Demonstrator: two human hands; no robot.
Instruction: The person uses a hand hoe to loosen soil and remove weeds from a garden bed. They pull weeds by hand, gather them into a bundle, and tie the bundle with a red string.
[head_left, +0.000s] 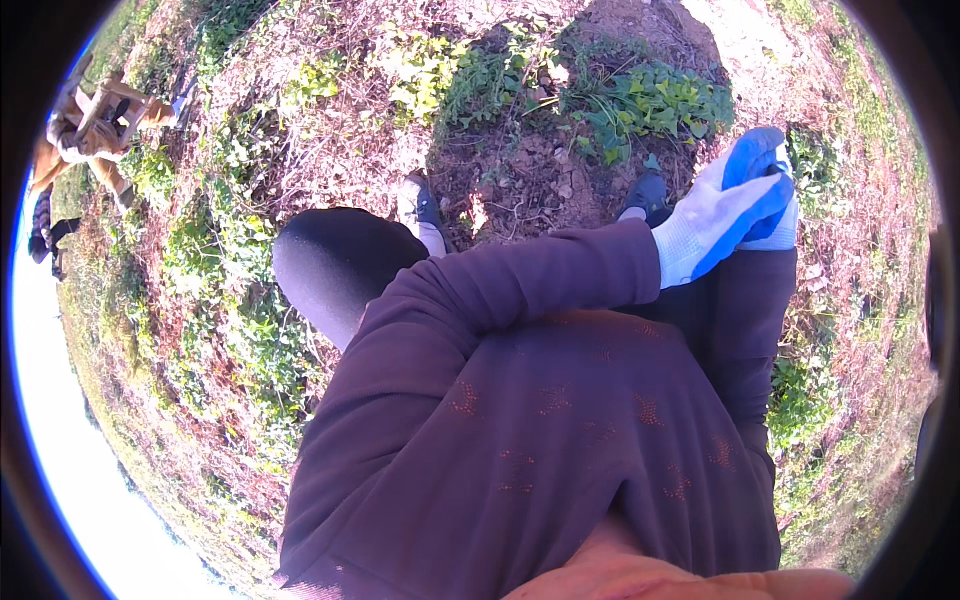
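Note:
My left hand (709, 214), in a white knit glove with a blue coated palm, reaches across my body to the right side. There it meets my right hand (784, 225), gloved in the same way and mostly hidden behind it. The left fingers and thumb curl together at the right hand. Whether anything small is between the hands cannot be made out. Beyond them grows a clump of broad-leaved green vines (660, 101) on bare brown soil (551, 176). My dark shoes, the left (421, 199) and the right (649, 191), stand on this ground.
At the far left another person (75, 142) in tan clothing is by a wooden frame (112, 105). A dark object (49, 232) is below them. Leafy vines (262, 360) and dry stems (330, 150) cover the ground around me. My left knee (341, 259) juts out to the left.

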